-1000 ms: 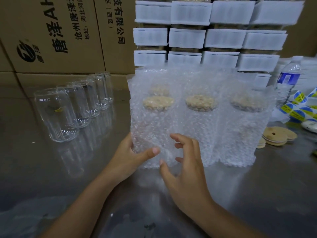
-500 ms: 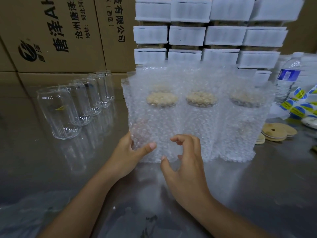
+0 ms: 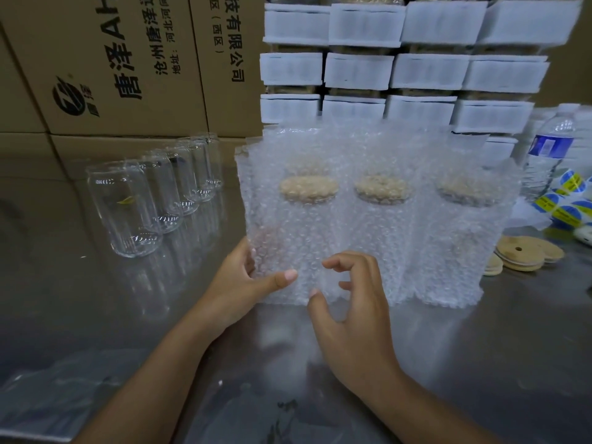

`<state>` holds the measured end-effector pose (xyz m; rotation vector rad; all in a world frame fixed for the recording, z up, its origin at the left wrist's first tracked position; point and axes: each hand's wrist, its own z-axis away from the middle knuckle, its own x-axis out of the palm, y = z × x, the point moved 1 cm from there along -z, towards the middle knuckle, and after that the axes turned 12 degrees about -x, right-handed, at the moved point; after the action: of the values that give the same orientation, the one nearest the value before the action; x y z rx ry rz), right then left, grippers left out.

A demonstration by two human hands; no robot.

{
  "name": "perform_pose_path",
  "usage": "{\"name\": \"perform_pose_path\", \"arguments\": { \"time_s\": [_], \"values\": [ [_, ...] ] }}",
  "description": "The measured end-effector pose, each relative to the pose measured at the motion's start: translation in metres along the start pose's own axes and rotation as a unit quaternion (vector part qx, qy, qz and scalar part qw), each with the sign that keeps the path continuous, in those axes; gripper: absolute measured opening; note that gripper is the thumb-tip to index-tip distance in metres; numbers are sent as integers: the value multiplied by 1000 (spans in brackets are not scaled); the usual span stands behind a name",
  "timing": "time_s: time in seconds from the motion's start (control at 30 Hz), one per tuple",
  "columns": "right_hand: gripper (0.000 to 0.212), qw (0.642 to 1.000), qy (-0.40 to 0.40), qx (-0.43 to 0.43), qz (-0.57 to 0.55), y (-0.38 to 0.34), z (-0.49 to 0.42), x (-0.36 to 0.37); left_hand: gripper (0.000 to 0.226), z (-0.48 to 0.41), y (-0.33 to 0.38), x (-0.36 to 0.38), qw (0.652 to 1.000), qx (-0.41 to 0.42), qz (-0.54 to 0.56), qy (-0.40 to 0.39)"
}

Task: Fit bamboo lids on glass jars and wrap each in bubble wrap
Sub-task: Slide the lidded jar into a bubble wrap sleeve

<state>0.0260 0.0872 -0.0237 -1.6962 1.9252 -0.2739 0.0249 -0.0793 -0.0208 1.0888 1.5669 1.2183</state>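
Grips the leftmost wrapped jar (image 3: pixel 288 225), centre frame, low on its side with the left hand (image 3: pixel 243 283), thumb across the front, likely to steady it upright on the bench (image 3: pixel 96 315). Poises the right hand (image 3: pixel 349 318) just before the wrap, loosely curled, holding nothing.

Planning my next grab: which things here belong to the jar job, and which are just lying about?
Job: wrapped jars, bare jars, loose lids.
Lying about: water bottle, stickers, cartons.
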Motion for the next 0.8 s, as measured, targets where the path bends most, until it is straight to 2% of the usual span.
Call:
{"name": "perform_pose_path", "arguments": {
  "time_s": [0.1,0.2,0.3,0.4,0.53,0.63,0.73,0.8],
  "values": [
    [38,1000,17,-3,-14,1,1,-4,66,1,2,-3,1000,2,16,23],
    [35,999,20,10,-35,1,2,-5,74,5,4,-17,996,-10,12,84],
    [32,999,13,5,-43,-1,0,-3,48,6,12,-48,984,-8,-8,179],
    [33,999,11,-14,-40,-2,-3,0,39,5,17,-89,947,17,-24,319],
    [36,999,18,-39,-15,0,-4,3,64,-1,7,-139,875,0,-98,474],
    [26,998,22,-55,-9,1,-5,4,90,-16,-9,-170,859,-63,-150,486],
    [24,997,29,-74,0,1,-7,6,106,-35,-22,-191,874,-95,-148,452],
    [21,996,27,-83,7,1,-8,7,113,-47,-27,-198,888,-108,-101,435]
  ]
}}
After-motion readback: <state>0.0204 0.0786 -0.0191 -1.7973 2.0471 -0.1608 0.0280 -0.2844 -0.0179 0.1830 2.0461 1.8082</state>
